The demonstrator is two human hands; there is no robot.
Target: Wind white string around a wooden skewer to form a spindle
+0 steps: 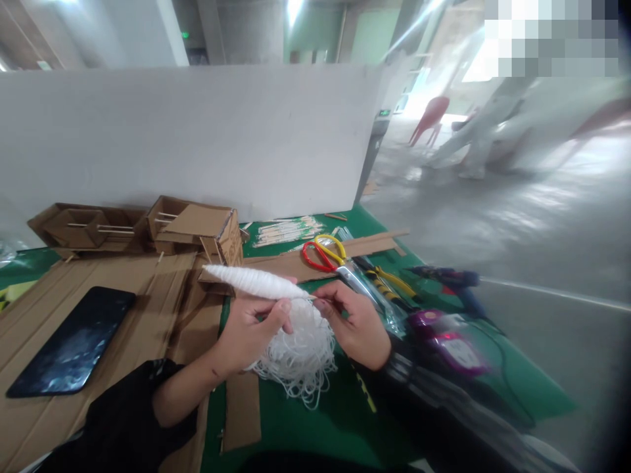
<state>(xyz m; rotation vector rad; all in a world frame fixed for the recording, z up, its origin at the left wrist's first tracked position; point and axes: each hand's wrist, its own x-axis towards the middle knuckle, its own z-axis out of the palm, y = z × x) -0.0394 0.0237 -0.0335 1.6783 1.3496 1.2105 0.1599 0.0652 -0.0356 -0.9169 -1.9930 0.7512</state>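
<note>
A white spindle of wound string (256,281), thick in the middle and tapered at both ends, lies slantwise between my hands. My left hand (251,332) is closed round its underside, thumb in front. At its right tip, the fingers of my right hand (355,325) are pinched together; whether they also grip a strand is too small to tell. Directly below, a loose heap of white string (302,355) rests on the green tabletop (296,433). Scissors (340,264) with one red and one yellow handle lie just beyond my right hand.
Left are a black tablet (73,341) on cardboard sheets (148,289) and a cardboard box structure (197,223). Bundled sticks (286,231) lie behind. On the right sit pliers (394,282), a glue gun (451,277) and a purple device (448,345). A white partition (197,138) stands behind.
</note>
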